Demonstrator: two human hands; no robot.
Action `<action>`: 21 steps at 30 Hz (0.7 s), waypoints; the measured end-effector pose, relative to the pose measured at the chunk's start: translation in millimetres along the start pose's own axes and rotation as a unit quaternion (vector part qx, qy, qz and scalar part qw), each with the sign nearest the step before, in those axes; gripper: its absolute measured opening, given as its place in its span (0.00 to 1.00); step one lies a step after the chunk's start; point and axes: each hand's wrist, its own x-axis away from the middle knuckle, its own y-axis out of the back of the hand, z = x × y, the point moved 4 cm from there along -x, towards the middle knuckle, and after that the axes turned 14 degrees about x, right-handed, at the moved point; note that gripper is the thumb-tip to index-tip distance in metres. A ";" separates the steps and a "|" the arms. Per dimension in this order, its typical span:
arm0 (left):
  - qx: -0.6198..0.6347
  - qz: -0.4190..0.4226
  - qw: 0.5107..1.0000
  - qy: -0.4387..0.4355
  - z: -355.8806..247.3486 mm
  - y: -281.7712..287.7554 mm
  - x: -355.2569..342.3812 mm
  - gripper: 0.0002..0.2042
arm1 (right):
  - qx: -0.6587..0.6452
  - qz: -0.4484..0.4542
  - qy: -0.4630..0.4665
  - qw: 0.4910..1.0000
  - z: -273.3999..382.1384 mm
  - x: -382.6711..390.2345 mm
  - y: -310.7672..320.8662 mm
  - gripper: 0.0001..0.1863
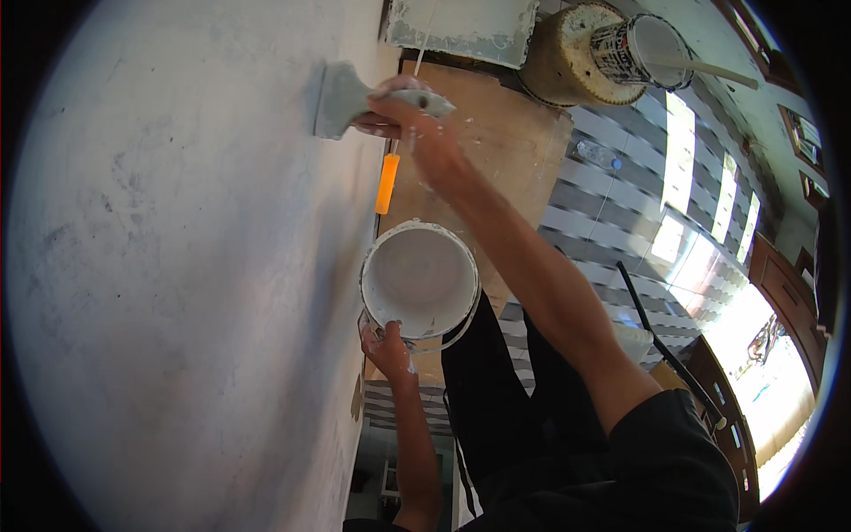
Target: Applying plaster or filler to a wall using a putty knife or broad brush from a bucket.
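Observation:
With its fingers wrapped round the handle, my right hand (403,108) grips a wide putty knife (340,103). The blade's edge rests against the pale, smeared wall (186,230) on the left. Lower down, my left hand (388,353) clasps the rim of a white bucket (377,297), thumb over the inside edge. The bucket's mouth faces up, and whitish residue coats its inside and rim. White smears mark both hands. The bucket's wire handle hangs down on its near side.
Below lies a brown board (505,146) on grey-and-white tiles (576,217). An orange handle (386,184) with a thin rod stands near the wall. Farther off are a smeared tray (461,40), a drum (563,58) bearing a paint bucket (616,53) with a stick, and a clear bottle (594,154).

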 end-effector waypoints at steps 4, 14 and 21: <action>0.009 0.000 1.000 -0.004 0.7 -3.0 1.5 0.18 | -0.016 0.014 0.043 0.999 38.9 33.3 -42.2 0.03; -0.030 0.030 0.999 -0.021 6.4 -3.1 8.4 0.18 | -0.043 0.007 0.038 0.998 61.8 26.7 5.7 0.04; 0.000 0.002 1.000 0.012 0.3 -11.7 20.5 0.18 | 0.084 -0.034 0.075 0.993 -3.5 2.2 -15.4 0.01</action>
